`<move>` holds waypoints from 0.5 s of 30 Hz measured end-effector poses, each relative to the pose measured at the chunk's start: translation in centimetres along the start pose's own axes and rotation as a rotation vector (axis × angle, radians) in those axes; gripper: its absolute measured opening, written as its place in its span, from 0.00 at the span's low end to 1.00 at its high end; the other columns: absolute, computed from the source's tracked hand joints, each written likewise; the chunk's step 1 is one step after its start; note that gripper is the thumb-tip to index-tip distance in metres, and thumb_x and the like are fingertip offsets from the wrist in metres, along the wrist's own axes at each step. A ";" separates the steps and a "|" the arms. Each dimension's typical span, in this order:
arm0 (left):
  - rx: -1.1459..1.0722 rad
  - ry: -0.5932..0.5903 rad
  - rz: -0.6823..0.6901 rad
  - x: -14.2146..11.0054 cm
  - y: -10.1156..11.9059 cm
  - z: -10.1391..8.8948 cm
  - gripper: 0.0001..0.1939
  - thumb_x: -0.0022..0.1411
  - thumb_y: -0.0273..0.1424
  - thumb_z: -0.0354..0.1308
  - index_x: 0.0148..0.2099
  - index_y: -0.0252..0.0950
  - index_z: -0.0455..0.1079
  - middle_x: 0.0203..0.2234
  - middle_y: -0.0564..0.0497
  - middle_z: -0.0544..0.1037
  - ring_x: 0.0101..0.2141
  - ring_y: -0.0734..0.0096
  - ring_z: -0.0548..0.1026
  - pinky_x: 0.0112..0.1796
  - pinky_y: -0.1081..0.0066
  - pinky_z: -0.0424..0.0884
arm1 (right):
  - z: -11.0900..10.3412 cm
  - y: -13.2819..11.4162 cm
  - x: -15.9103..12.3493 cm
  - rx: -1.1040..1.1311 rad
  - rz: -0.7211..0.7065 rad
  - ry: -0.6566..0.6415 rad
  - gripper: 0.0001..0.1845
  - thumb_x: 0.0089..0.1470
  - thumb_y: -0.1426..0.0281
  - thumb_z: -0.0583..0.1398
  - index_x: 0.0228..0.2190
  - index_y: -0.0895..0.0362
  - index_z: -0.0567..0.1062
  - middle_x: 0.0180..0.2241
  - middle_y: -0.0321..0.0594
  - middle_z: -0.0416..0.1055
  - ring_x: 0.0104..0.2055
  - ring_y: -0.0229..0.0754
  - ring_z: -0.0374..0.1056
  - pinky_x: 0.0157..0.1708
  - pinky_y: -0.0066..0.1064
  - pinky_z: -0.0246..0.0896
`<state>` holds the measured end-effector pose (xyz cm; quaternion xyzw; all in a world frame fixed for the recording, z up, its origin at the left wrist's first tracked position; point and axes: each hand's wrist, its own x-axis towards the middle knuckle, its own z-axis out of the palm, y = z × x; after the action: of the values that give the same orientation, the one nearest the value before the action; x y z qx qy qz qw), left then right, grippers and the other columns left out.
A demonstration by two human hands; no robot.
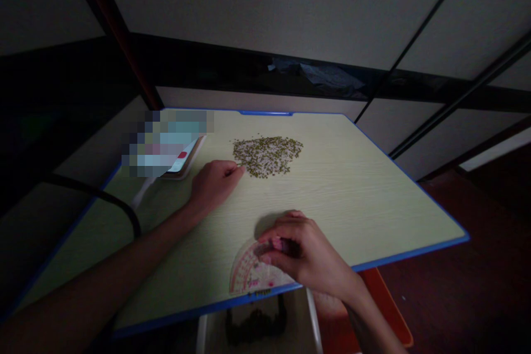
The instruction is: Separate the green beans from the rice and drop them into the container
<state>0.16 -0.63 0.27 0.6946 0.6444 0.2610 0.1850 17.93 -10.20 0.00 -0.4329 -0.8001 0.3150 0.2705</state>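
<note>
A loose patch of small green beans (267,156), which look like mung beans, lies spread on the pale tabletop (373,199). My left hand (216,183) is closed at its lower left edge, fingertips pressed together by the nearest beans; whatever they pinch is too small to make out. Nearer to me, my right hand (305,246) has thumb and fingers curled on a clear half-round protractor (244,274) with red markings. The protractor reaches the table's front edge, where several beans show along its straight side. My fingers hide its right part.
A phone (181,163), partly blurred out, rests on a tray at the left, with a white cable (143,192) beside it. Below the front edge stands a pale container (313,321) with dark contents, next to an orange bin (388,310). Cabinet panels rise behind the table.
</note>
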 end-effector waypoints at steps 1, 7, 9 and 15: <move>0.000 0.001 -0.001 0.0 0.0 0.0 0.19 0.52 0.40 0.46 0.14 0.38 0.54 0.09 0.57 0.58 0.17 0.75 0.59 0.23 0.72 0.50 | 0.0 0.0 0.0 0.000 -0.006 -0.002 0.05 0.46 0.69 0.63 0.29 0.56 0.76 0.21 0.32 0.67 0.26 0.35 0.62 0.36 0.32 0.52; 0.003 0.005 -0.002 0.0 -0.1 0.1 0.19 0.52 0.40 0.46 0.14 0.38 0.54 0.09 0.57 0.59 0.17 0.75 0.59 0.22 0.72 0.50 | 0.0 0.0 -0.2 -0.003 -0.059 -0.025 0.06 0.45 0.68 0.63 0.29 0.55 0.77 0.21 0.33 0.68 0.29 0.37 0.63 0.36 0.31 0.52; 0.004 0.005 -0.003 0.0 -0.1 0.1 0.19 0.52 0.40 0.46 0.14 0.38 0.54 0.09 0.57 0.59 0.17 0.75 0.59 0.22 0.72 0.50 | 0.0 0.0 -0.2 -0.001 -0.075 -0.039 0.06 0.45 0.68 0.63 0.29 0.55 0.77 0.21 0.33 0.68 0.29 0.36 0.63 0.35 0.31 0.52; 0.002 0.001 -0.004 0.1 0.0 0.1 0.19 0.52 0.40 0.46 0.14 0.38 0.54 0.09 0.57 0.59 0.17 0.75 0.59 0.23 0.72 0.50 | -0.1 -0.1 -0.2 -0.006 -0.062 -0.041 0.06 0.45 0.68 0.64 0.29 0.55 0.77 0.21 0.32 0.69 0.29 0.36 0.63 0.35 0.30 0.52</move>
<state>0.25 -0.55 0.23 0.6936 0.6460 0.2600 0.1845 18.09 -10.41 0.10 -0.4020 -0.8195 0.3130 0.2623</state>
